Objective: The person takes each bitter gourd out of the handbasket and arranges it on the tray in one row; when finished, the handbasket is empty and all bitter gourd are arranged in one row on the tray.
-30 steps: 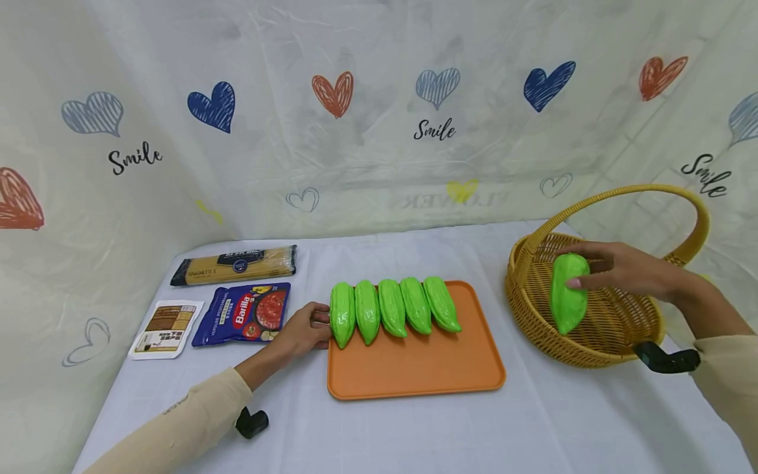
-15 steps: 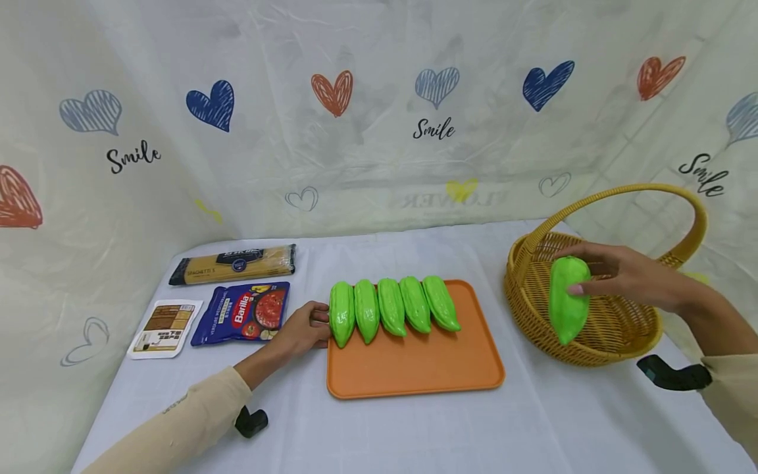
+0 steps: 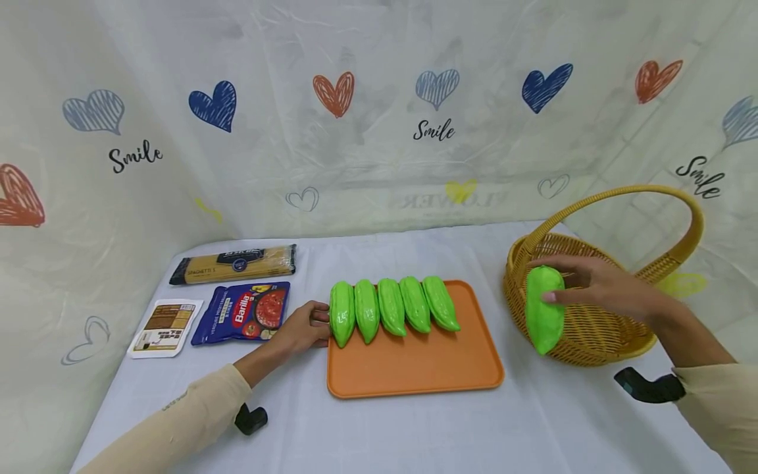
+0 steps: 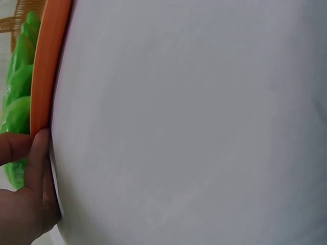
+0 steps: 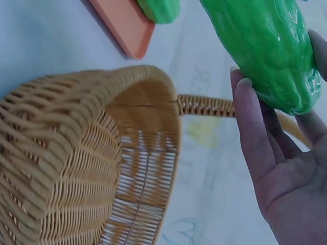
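Observation:
Upright in my right hand [image 3: 610,284], pinched between thumb and fingers, is a green bitter melon [image 3: 543,319] with a bumpy, shiny skin. It is in front of the left side of the wicker basket [image 3: 610,339], overlapping it in the head view. My left hand [image 3: 303,330] grips the left rim of an orange tray [image 3: 414,372], its fingers close beside the leftmost melon [image 3: 341,315]. Several bitter melons [image 3: 391,307] lie side by side along the tray's far half. In the right wrist view, the held melon [image 5: 271,46] is above the basket's rim [image 5: 66,122].
Left of the tray lie a spaghetti pack [image 3: 243,265], a blue Barilla pouch [image 3: 241,313] and a flat white packet [image 3: 166,329]. The basket's tall arched handle [image 3: 669,191] rises at the right. Behind the table hangs a curtain [image 3: 379,151] printed with hearts.
My right hand has carried the bitter melon left and slightly down, from over the basket's inside toward its left rim. The left hand and tray have stayed put.

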`<state>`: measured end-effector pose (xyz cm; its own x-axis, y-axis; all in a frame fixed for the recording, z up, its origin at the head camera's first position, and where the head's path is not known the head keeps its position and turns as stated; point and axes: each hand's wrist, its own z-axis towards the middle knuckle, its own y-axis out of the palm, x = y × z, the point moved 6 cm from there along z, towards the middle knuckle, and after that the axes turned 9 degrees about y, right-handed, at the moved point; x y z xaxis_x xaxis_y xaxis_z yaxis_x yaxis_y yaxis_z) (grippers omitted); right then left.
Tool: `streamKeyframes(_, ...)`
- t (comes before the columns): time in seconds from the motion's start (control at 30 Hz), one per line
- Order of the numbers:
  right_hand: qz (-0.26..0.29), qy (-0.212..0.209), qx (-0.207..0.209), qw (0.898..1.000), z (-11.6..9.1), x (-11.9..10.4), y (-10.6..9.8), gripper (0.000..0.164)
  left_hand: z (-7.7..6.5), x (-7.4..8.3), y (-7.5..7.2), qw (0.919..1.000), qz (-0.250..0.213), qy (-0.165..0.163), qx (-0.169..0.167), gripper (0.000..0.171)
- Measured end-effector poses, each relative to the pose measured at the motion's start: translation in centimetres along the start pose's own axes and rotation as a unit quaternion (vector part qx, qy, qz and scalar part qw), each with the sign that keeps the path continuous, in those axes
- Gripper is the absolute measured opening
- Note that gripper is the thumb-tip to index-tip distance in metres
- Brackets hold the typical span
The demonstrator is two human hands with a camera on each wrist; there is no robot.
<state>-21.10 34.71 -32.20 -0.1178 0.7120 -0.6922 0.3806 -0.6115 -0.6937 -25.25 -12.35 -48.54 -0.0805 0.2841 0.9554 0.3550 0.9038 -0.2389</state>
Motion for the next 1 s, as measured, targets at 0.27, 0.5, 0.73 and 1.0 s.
streamKeyframes(0.27, 0.047, 0.002, -0.015, 0.999, 1.3, -0.5, 1.8, 0.044, 0.2, -0.2, 0.0, 0.9999, -0.011, -0.001, -0.008, 0.059)
streamKeyframes(0.5, 0.070, 0.004, -0.007, 0.997, 2.5, -0.6, 3.2, 0.044, 0.2, -0.3, 0.0, 0.9999, -0.013, -0.001, -0.004, 0.059)
streamKeyframes(0.73, 0.074, -0.009, -0.010, 0.997, 3.7, -0.9, 4.8, 0.047, 0.3, -0.4, 0.1, 1.0000, -0.006, -0.001, 0.001, 0.059)
streamKeyframes(1.0, 0.071, 0.004, -0.007, 0.997, 4.9, -1.0, 6.2, 0.050, 0.2, -0.2, 0.1, 1.0000, -0.007, 0.005, 0.002, 0.060)
